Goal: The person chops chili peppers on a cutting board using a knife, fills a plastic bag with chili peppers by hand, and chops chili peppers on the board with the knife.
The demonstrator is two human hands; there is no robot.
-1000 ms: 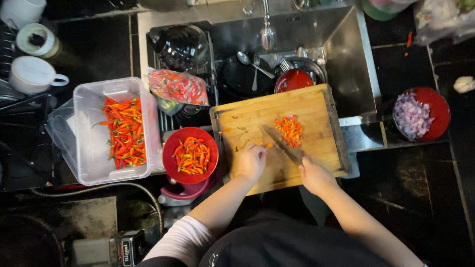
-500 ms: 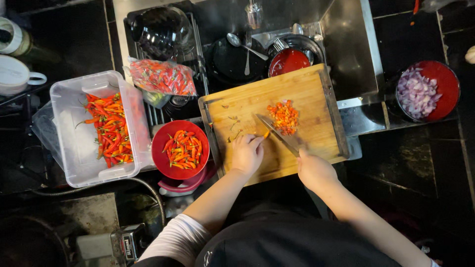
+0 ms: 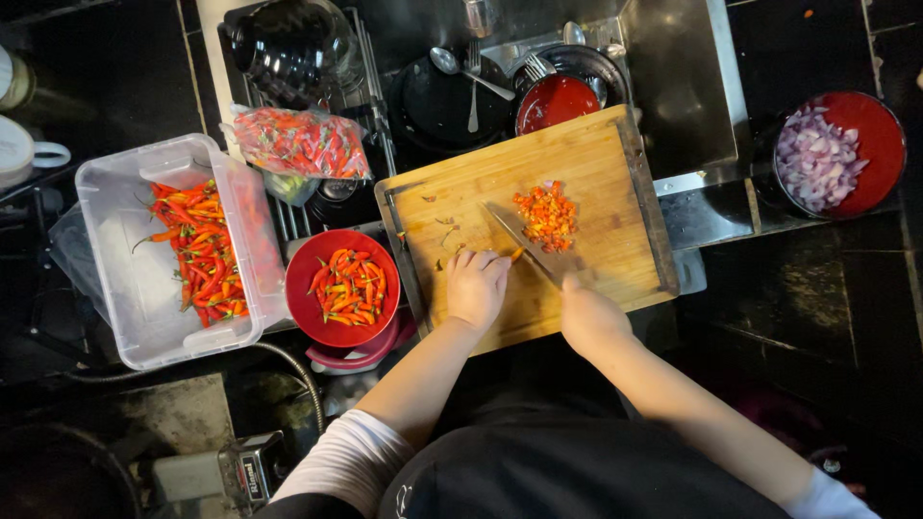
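Left hand: the left hand (image 3: pixel 477 284) is curling, fingertips tucked, pinning a small chilli (image 3: pixel 516 255) flat on the cutting board (image 3: pixel 596 163); only its orange end is showing past the knuckles.
Right hand: the right hand (image 3: pixel 588 317) is wrapping closed round the handle of the knife (image 3: pixel 519 242), whose blade is slanting up and left across the board, just beside the left knuckles.
Chopped pile: a small heap of chopped chilli (image 3: pixel 546 213) is lying near the middle of the board, just right of the blade.
Supply: a red bowl of chillies (image 3: pixel 343 285) is sitting just left of the board; beyond it a clear tub of whole chillies (image 3: pixel 197 252) and a plastic bag of chillies (image 3: pixel 300 142).
Surroundings: the board is bridging the sink (image 3: pixel 673 77), where a bowl with red liquid (image 3: pixel 556 101) is resting; a red bowl of chopped onion (image 3: pixel 825 156) is standing well to the right.
Doing it well: in my judgement the knuckles should be guiding the flat of the blade, fingertips staying tucked, the tip staying on the wood, and each cut landing short and even so the pieces are matching the heap.
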